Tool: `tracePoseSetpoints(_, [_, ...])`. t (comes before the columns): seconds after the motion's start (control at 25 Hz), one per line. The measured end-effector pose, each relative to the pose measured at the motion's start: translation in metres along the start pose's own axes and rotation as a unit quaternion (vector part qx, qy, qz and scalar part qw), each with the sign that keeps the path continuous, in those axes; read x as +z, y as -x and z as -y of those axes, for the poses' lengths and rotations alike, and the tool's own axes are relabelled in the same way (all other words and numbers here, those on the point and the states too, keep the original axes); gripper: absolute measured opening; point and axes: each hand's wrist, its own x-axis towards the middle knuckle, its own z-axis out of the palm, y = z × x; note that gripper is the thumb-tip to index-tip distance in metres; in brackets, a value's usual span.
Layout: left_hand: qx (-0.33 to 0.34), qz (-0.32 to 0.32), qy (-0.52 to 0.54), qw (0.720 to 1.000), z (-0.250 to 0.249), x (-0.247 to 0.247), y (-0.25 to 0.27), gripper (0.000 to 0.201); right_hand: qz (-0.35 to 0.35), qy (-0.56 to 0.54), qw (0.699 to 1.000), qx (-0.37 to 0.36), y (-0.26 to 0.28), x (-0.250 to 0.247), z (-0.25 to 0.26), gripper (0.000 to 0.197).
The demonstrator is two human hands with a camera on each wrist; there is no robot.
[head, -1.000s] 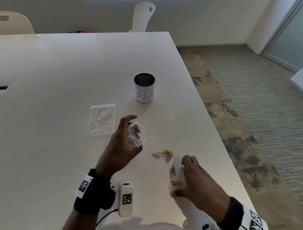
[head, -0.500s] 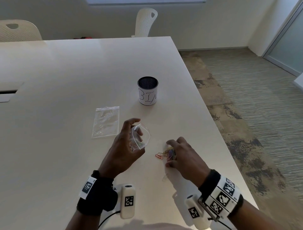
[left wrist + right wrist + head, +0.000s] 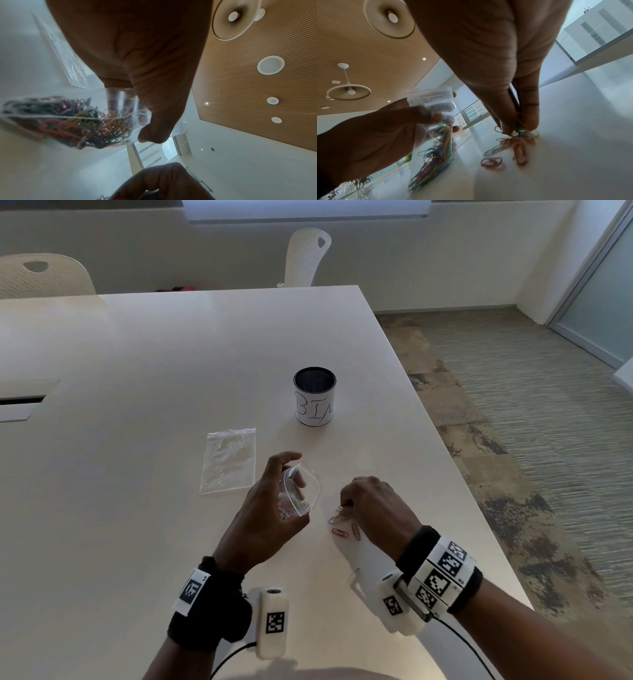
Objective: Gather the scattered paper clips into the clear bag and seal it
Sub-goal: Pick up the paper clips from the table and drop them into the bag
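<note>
My left hand (image 3: 270, 508) holds a small clear zip bag (image 3: 303, 489) upright with its mouth spread wide; in the left wrist view the clear bag (image 3: 72, 119) is packed with coloured paper clips. Just right of it, my right hand (image 3: 371, 508) pinches a small bunch of clips (image 3: 339, 513) off the white table (image 3: 137, 354); the right wrist view shows the fingertips (image 3: 529, 121) closed on that bunch (image 3: 518, 132). Two red clips (image 3: 346, 533) lie loose on the table below the hand, also in the right wrist view as loose clips (image 3: 505, 157).
A second clear bag (image 3: 228, 460) lies flat on the table left of my left hand. A white cup (image 3: 314, 397) with handwriting and a dark mesh top stands farther back. The table's right edge (image 3: 455, 467) runs close to my right hand. Two chairs (image 3: 306, 256) stand behind.
My right hand moved up from the nearer clips to the pile beside the bag and closed its fingertips on a bunch. The left hand kept the bag held wide.
</note>
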Motion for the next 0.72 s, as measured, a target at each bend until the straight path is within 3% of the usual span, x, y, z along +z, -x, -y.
tracePoseSetpoints(0.2, [-0.002, 0.003, 0.003, 1.000, 0.000, -0.004, 0.000, 0.084, -0.003, -0.111, 0.993, 0.039, -0.011, -0.016, -0.014, 0.011])
tracePoseSetpoints(0.36, [0.000, 0.001, 0.008, 1.000, 0.001, -0.005, 0.000, 0.083, -0.018, -0.327, 0.941, 0.083, -0.004, -0.042, -0.016, 0.006])
tracePoseSetpoints(0.56, [-0.002, 0.006, 0.003, 1.000, 0.000, -0.003, -0.001, 0.085, -0.040, -0.483, 0.874, 0.023, 0.006, -0.067, 0.011, 0.008])
tracePoseSetpoints(0.64, [-0.002, 0.006, 0.006, 1.000, -0.002, -0.002, -0.001, 0.085, -0.050, -0.489, 0.871, -0.003, 0.007, -0.070, 0.025, 0.010])
tracePoseSetpoints(0.72, [-0.007, 0.004, 0.009, 1.000, -0.003, -0.002, 0.000, 0.084, -0.054, -0.461, 0.885, -0.031, 0.007, -0.068, 0.039, 0.011])
